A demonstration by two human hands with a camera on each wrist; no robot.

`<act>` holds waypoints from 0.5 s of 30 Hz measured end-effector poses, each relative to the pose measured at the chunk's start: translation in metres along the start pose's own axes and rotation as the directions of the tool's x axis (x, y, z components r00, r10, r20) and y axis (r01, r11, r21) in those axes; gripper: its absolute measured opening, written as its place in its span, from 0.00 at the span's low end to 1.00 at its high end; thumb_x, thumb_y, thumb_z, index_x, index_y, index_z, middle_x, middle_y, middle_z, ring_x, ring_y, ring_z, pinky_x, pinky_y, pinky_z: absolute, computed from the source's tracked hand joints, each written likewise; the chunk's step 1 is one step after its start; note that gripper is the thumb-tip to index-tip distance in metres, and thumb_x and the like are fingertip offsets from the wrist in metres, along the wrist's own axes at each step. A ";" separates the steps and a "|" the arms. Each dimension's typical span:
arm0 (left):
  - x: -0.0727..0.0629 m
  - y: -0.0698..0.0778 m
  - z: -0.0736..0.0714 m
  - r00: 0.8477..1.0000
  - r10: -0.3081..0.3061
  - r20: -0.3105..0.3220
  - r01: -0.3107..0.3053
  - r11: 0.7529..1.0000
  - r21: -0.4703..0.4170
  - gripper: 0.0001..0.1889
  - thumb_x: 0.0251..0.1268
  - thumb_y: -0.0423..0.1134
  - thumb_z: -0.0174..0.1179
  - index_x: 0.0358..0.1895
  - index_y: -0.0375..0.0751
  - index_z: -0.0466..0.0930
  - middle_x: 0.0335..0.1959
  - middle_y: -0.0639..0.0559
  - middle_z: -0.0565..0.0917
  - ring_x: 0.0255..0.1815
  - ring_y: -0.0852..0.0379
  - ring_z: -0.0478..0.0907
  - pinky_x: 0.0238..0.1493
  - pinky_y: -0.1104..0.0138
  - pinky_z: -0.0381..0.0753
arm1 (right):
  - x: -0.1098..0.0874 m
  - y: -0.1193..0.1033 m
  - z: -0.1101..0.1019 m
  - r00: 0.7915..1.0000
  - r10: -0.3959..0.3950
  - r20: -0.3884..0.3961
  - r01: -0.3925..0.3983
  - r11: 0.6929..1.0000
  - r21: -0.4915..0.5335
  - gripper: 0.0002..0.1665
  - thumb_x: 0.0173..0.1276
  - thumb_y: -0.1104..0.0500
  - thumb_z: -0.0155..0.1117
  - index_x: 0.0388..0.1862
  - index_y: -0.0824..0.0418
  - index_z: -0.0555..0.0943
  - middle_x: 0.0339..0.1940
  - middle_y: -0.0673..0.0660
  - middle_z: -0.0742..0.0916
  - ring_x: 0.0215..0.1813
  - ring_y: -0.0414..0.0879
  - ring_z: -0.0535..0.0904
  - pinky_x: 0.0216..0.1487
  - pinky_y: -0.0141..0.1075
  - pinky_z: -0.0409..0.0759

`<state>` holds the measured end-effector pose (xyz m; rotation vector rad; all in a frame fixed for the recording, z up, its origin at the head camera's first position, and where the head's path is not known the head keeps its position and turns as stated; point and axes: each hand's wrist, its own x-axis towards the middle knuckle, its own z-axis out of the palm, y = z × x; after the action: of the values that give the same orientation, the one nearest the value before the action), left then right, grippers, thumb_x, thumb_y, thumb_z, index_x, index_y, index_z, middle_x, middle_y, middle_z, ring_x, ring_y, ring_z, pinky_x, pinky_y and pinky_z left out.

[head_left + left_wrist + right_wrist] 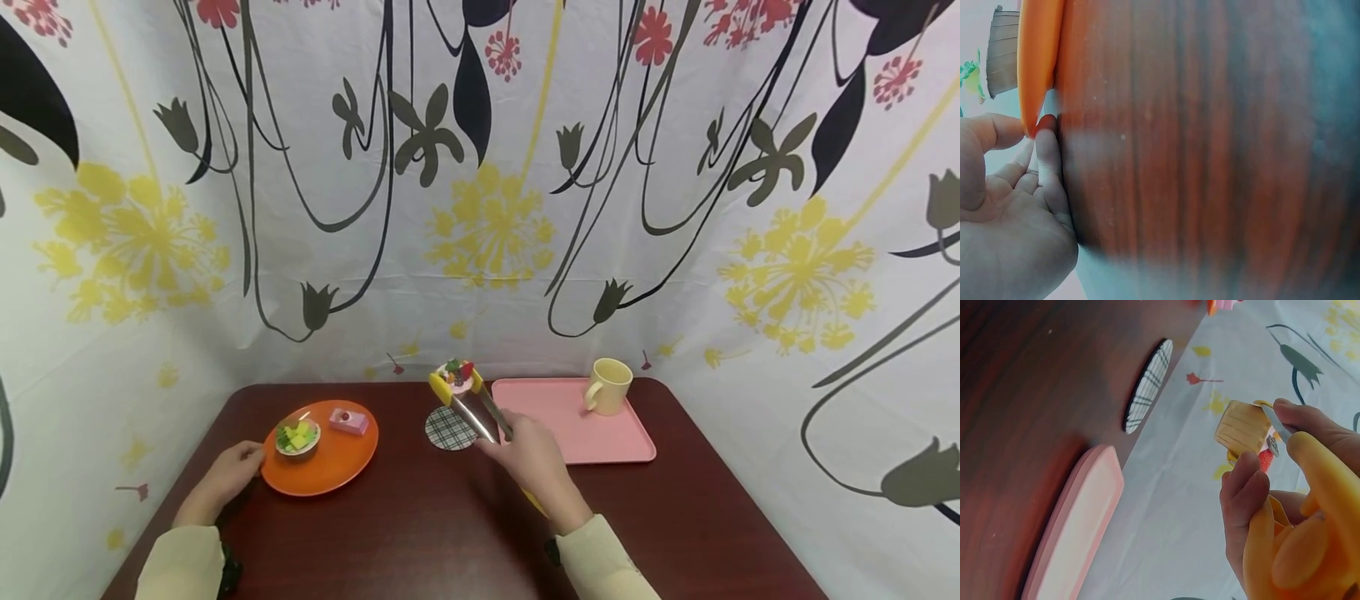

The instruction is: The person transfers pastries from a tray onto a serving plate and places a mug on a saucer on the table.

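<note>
My left hand [225, 479] pinches the left edge of an orange plate [330, 471], thumb above the rim and fingers beneath it in the left wrist view. On that plate are a small cup of green and yellow food [297, 435] and a pink cake slice [348, 422]. My right hand [536, 458] grips tongs [472, 417] with yellow handles and tips. Between the tips, a toy tart [457, 380] with a red strawberry on top is held in the air; its ridged tan side [1241, 428] faces the right wrist camera.
Below the tart, a round checked coaster [448, 431] lies on the dark wooden table [390, 542]. A pink tray [540, 408] is at the back right, bearing a pale yellow mug [611, 387]. Flower-patterned cloth [360, 250] hangs behind the table and along its sides.
</note>
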<state>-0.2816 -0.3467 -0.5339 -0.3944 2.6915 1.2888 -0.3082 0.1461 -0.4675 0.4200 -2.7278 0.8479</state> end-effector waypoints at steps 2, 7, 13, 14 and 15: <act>0.000 0.000 0.000 1.000 -0.001 -0.001 0.001 1.000 0.001 0.30 0.83 0.45 0.43 0.72 0.20 0.65 0.59 0.27 0.78 0.57 0.38 0.76 0.62 0.43 0.78 | 0.000 -0.003 0.002 1.000 -0.013 -0.001 0.013 1.000 -0.005 0.21 0.63 0.44 0.82 0.46 0.54 0.86 0.28 0.48 0.83 0.31 0.43 0.76 0.35 0.39 0.75; -0.001 0.000 0.000 1.000 0.001 -0.003 -0.001 1.000 0.004 0.29 0.82 0.45 0.43 0.71 0.20 0.66 0.57 0.30 0.79 0.56 0.39 0.76 0.59 0.47 0.78 | 0.000 -0.010 0.005 1.000 -0.025 0.009 0.025 1.000 0.011 0.21 0.62 0.43 0.82 0.49 0.51 0.88 0.31 0.49 0.88 0.32 0.42 0.78 0.37 0.40 0.78; -0.001 0.000 -0.001 1.000 0.002 -0.003 -0.002 1.000 -0.003 0.30 0.82 0.45 0.43 0.70 0.20 0.67 0.57 0.29 0.79 0.55 0.39 0.76 0.58 0.47 0.78 | 0.000 -0.019 0.011 0.999 -0.050 0.023 0.049 0.999 0.007 0.26 0.62 0.42 0.82 0.55 0.52 0.88 0.35 0.48 0.90 0.34 0.40 0.79 0.38 0.38 0.79; -0.001 0.000 -0.001 1.000 0.001 -0.001 -0.001 1.000 -0.004 0.30 0.82 0.46 0.43 0.71 0.21 0.66 0.57 0.29 0.79 0.56 0.39 0.76 0.59 0.47 0.78 | 0.000 -0.021 0.013 0.998 -0.058 0.026 0.058 0.998 0.002 0.27 0.62 0.42 0.82 0.56 0.52 0.88 0.35 0.47 0.89 0.34 0.40 0.79 0.38 0.37 0.79; 0.000 -0.001 -0.001 1.000 0.000 0.000 0.000 1.000 -0.005 0.30 0.82 0.46 0.42 0.71 0.21 0.66 0.58 0.29 0.79 0.56 0.39 0.76 0.59 0.47 0.78 | 0.000 -0.022 0.014 0.997 -0.064 0.030 0.065 0.998 -0.002 0.28 0.62 0.42 0.82 0.57 0.53 0.88 0.36 0.47 0.89 0.34 0.40 0.79 0.38 0.37 0.79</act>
<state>-0.2811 -0.3478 -0.5339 -0.3940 2.6886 1.2958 -0.3028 0.1203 -0.4675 0.5216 -2.7266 0.8277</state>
